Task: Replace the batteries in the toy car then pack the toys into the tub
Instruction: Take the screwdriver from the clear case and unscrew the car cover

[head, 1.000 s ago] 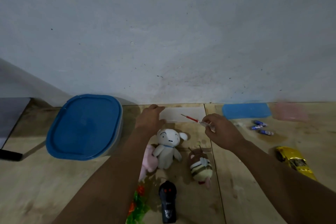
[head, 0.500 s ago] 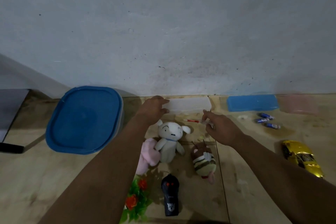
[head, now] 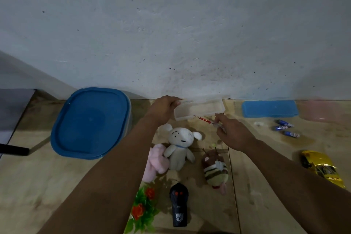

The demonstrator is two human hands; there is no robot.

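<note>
Yellow toy car (head: 322, 167) glossy, lying far right on bench (head: 38, 176), partly behind right forearm. Blue-lidded tub (head: 91, 121) closed, far left. Three batteries (head: 284, 129) near car, labels unreadable. Left hand (head: 163, 110) grips clear case (head: 199, 109); right hand (head: 233, 133) pinches red-shafted screwdriver (head: 206, 120).

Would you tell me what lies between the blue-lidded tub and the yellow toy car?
In the head view, between tub and yellow toy car lie three plush toys: pink, white, striped.
</note>
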